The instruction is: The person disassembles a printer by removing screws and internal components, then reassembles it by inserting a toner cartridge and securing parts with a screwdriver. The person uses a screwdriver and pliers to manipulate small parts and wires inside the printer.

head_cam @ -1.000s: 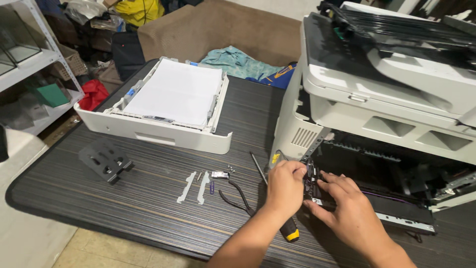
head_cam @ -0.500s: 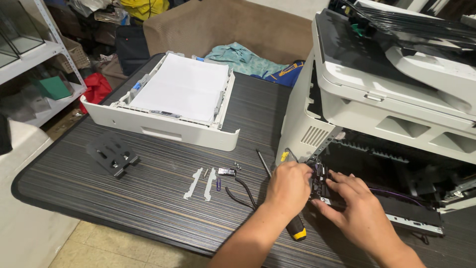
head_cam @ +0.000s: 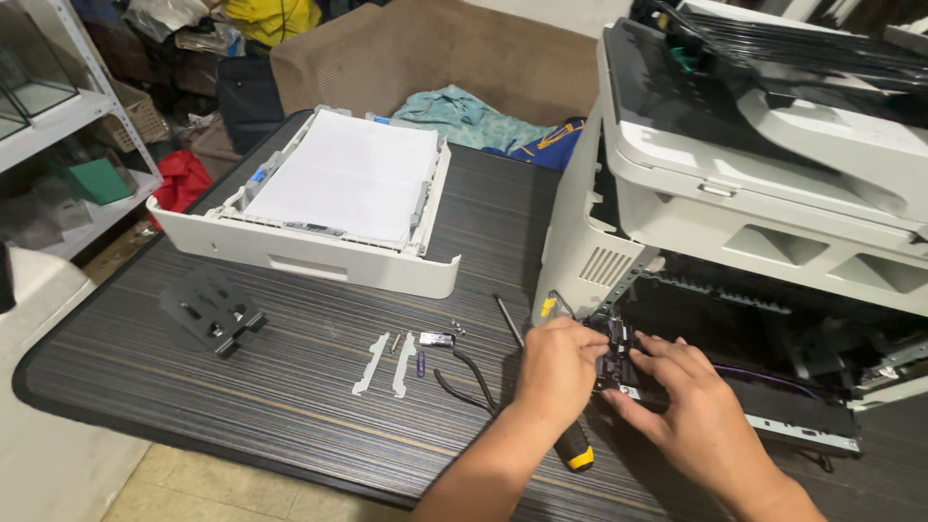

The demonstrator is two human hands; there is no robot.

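Still both hands (head_cam: 619, 377) pinch the black printer part (head_cam: 615, 353).

A brown sofa (head_cam: 435, 58) stood behind the dark striped table (head_cam: 242, 406), white metal shelving (head_cam: 68, 126) at the left, pale tiled floor (head_cam: 193, 488) below.

One printer (head_cam: 764, 184), one paper tray (head_cam: 319, 253), two white strips (head_cam: 372, 363), one screwdriver (head_cam: 570, 447).
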